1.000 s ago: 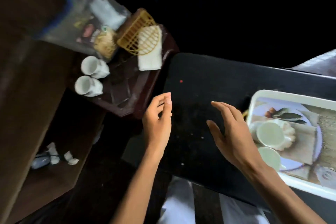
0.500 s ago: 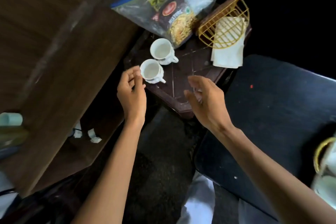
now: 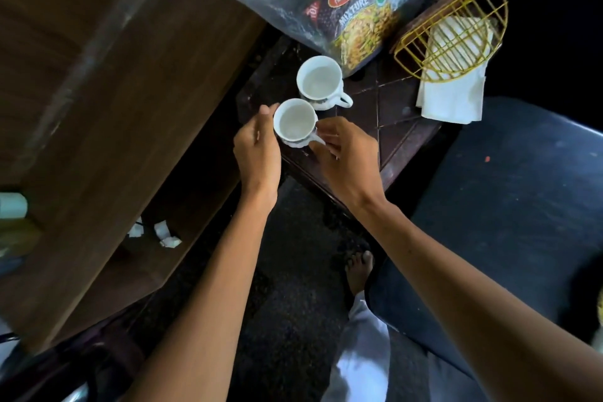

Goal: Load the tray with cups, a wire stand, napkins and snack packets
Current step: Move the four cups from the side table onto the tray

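Two white cups stand on a dark brown wooden stool top (image 3: pixel 403 130). The near cup (image 3: pixel 295 122) sits between my hands. My left hand (image 3: pixel 257 150) curves against its left side, a fingertip at the rim. My right hand (image 3: pixel 349 160) pinches its handle. The far cup (image 3: pixel 318 80) stands just behind, untouched. A clear zip bag of snack packets (image 3: pixel 346 6) lies at the back. A yellow wire stand (image 3: pixel 456 33) lies tipped over folded white napkins (image 3: pixel 453 98) at the back right. The serving tray is out of view.
A brown wooden cabinet (image 3: pixel 114 75) rises close on the left, with white paper scraps (image 3: pixel 163 233) on its lower shelf. A black table (image 3: pixel 522 189) fills the right. Dark floor and my bare foot (image 3: pixel 359 271) lie below.
My view swung left, away from the white tray toward the stool. Both hands travelled from the black table to the near cup and closed in around it.
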Demonstrator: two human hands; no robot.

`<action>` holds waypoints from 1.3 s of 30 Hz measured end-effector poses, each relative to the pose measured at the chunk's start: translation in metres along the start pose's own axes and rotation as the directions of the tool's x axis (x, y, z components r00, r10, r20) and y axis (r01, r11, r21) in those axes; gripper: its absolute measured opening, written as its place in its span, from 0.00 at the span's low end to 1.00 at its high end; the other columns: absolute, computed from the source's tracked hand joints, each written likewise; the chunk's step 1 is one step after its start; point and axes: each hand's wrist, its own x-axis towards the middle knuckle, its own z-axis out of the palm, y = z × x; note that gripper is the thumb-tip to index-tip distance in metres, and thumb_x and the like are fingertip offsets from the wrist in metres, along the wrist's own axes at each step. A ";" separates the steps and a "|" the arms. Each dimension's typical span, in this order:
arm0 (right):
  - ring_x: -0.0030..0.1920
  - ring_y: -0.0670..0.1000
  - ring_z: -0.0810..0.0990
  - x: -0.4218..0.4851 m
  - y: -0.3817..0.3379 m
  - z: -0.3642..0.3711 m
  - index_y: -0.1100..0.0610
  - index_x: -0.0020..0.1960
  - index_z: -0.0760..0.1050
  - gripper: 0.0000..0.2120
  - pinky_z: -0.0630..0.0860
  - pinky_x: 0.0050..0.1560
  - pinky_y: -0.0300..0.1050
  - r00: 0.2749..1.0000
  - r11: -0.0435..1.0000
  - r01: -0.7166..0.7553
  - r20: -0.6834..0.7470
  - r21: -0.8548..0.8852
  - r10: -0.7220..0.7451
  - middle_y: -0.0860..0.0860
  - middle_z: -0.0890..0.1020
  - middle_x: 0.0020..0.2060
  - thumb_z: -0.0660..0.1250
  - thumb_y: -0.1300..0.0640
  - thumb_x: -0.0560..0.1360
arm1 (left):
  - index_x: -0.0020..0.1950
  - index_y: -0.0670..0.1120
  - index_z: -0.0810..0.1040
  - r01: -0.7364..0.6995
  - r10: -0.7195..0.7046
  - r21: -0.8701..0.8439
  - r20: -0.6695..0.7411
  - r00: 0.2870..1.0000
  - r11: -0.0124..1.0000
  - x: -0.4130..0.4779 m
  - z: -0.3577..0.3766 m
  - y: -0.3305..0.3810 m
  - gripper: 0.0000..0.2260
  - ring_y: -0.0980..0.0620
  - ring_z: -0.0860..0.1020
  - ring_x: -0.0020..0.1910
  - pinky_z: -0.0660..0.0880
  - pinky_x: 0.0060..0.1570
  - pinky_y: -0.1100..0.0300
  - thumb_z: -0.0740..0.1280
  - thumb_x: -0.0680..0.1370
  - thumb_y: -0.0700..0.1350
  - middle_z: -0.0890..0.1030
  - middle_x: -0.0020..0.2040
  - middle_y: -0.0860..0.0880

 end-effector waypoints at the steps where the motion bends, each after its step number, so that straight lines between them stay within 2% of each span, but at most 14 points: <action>1: 0.53 0.48 0.84 0.000 0.000 0.000 0.59 0.57 0.80 0.12 0.82 0.55 0.45 1.000 1.000 0.004 -0.011 0.007 -0.004 0.54 0.84 0.53 0.71 0.65 0.75 | 0.63 0.43 0.84 0.006 -0.007 -0.005 -0.007 1.000 1.000 -0.001 -0.001 -0.001 0.17 0.57 0.83 0.59 0.76 0.68 0.49 0.59 0.86 0.49 0.86 0.58 0.49; 4: 0.51 0.48 0.84 -0.003 0.000 -0.004 0.60 0.57 0.82 0.11 0.82 0.53 0.47 0.999 1.000 0.030 -0.018 0.006 -0.029 0.52 0.86 0.51 0.70 0.66 0.76 | 0.64 0.43 0.83 0.036 -0.037 -0.036 -0.017 0.999 0.999 -0.012 -0.002 -0.002 0.17 0.62 0.82 0.56 0.76 0.68 0.52 0.58 0.86 0.49 0.85 0.55 0.55; 8: 0.46 0.46 0.84 -0.016 0.005 -0.026 0.59 0.57 0.83 0.10 0.82 0.49 0.47 0.997 0.999 0.049 -0.058 0.015 -0.048 0.51 0.87 0.48 0.68 0.64 0.77 | 0.65 0.43 0.82 0.083 -0.083 -0.103 0.006 0.997 0.991 -0.044 0.004 0.002 0.17 0.56 0.82 0.63 0.76 0.68 0.53 0.58 0.86 0.49 0.85 0.62 0.50; 11: 0.44 0.44 0.86 -0.034 0.010 -0.049 0.58 0.58 0.84 0.11 0.84 0.48 0.47 0.997 0.997 0.021 -0.082 0.075 -0.015 0.50 0.87 0.47 0.69 0.64 0.77 | 0.64 0.46 0.83 0.097 -0.091 -0.148 0.047 0.995 0.984 -0.074 0.012 0.005 0.20 0.55 0.81 0.65 0.77 0.66 0.56 0.55 0.86 0.53 0.84 0.64 0.50; 15: 0.47 0.43 0.86 -0.068 0.023 -0.091 0.59 0.57 0.84 0.10 0.83 0.51 0.44 0.992 0.990 -0.033 -0.118 0.135 0.049 0.50 0.87 0.48 0.71 0.63 0.77 | 0.64 0.46 0.83 0.129 -0.113 -0.169 0.100 0.989 0.977 -0.120 0.035 0.010 0.22 0.59 0.82 0.63 0.78 0.60 0.61 0.53 0.86 0.56 0.85 0.63 0.51; 17: 0.49 0.41 0.85 -0.087 0.033 -0.120 0.58 0.57 0.84 0.10 0.81 0.51 0.36 0.984 0.990 -0.053 -0.165 0.130 0.074 0.48 0.87 0.49 0.72 0.63 0.76 | 0.63 0.45 0.83 0.138 -0.115 -0.164 0.145 0.983 0.977 -0.146 0.053 0.014 0.22 0.59 0.82 0.61 0.80 0.57 0.64 0.54 0.87 0.54 0.85 0.62 0.49; 19: 0.50 0.39 0.85 -0.108 0.044 -0.152 0.57 0.56 0.84 0.09 0.78 0.49 0.29 0.973 0.986 -0.082 -0.202 0.146 0.111 0.47 0.87 0.49 0.73 0.63 0.76 | 0.63 0.42 0.83 0.123 -0.096 -0.134 0.193 0.977 0.983 -0.175 0.074 0.014 0.20 0.56 0.83 0.62 0.81 0.59 0.60 0.55 0.87 0.51 0.86 0.61 0.47; 22: 0.50 0.40 0.85 -0.144 0.064 -0.203 0.57 0.55 0.84 0.09 0.77 0.49 0.29 0.954 0.984 -0.114 -0.262 0.139 0.148 0.46 0.87 0.49 0.73 0.63 0.76 | 0.62 0.43 0.84 0.095 -0.069 -0.086 0.266 0.961 0.992 -0.221 0.107 0.010 0.16 0.56 0.83 0.61 0.80 0.62 0.54 0.58 0.86 0.47 0.86 0.59 0.49; 25: 0.50 0.39 0.85 -0.179 0.085 -0.254 0.56 0.54 0.85 0.09 0.77 0.49 0.29 0.930 0.983 -0.146 -0.324 0.108 0.173 0.45 0.87 0.48 0.74 0.62 0.75 | 0.61 0.45 0.84 0.061 -0.039 -0.050 0.359 0.933 0.997 -0.270 0.141 0.004 0.14 0.56 0.83 0.61 0.80 0.62 0.50 0.60 0.86 0.47 0.86 0.60 0.49; 28: 0.50 0.41 0.85 -0.216 0.108 -0.309 0.54 0.52 0.85 0.09 0.79 0.52 0.34 0.896 0.967 -0.190 -0.373 0.172 0.242 0.43 0.88 0.47 0.74 0.65 0.74 | 0.61 0.45 0.84 0.067 -0.040 -0.045 0.448 0.893 0.997 -0.323 0.175 -0.002 0.16 0.54 0.82 0.62 0.79 0.63 0.48 0.60 0.83 0.50 0.85 0.61 0.48; 32: 0.49 0.40 0.85 -0.265 0.137 -0.375 0.51 0.48 0.84 0.12 0.79 0.52 0.33 0.849 0.946 -0.247 -0.423 0.208 0.315 0.42 0.88 0.46 0.73 0.68 0.74 | 0.62 0.47 0.84 0.090 -0.069 -0.009 0.560 0.826 0.996 -0.385 0.212 -0.012 0.16 0.51 0.82 0.63 0.77 0.65 0.45 0.61 0.82 0.50 0.84 0.61 0.50; 36: 0.47 0.40 0.85 -0.301 0.168 -0.418 0.56 0.48 0.83 0.09 0.78 0.51 0.33 0.811 0.938 -0.275 -0.474 0.210 0.344 0.43 0.88 0.46 0.72 0.69 0.74 | 0.61 0.50 0.84 0.143 -0.114 0.009 0.659 0.743 0.990 -0.422 0.234 -0.022 0.14 0.54 0.83 0.62 0.79 0.64 0.50 0.61 0.83 0.50 0.86 0.60 0.51; 39: 0.47 0.40 0.85 -0.325 0.190 -0.442 0.54 0.49 0.83 0.12 0.78 0.52 0.32 0.791 0.935 -0.285 -0.500 0.208 0.353 0.42 0.87 0.46 0.72 0.70 0.74 | 0.61 0.48 0.84 0.154 -0.135 0.030 0.658 0.741 0.988 -0.436 0.244 -0.029 0.14 0.56 0.84 0.59 0.80 0.62 0.53 0.62 0.82 0.51 0.87 0.59 0.53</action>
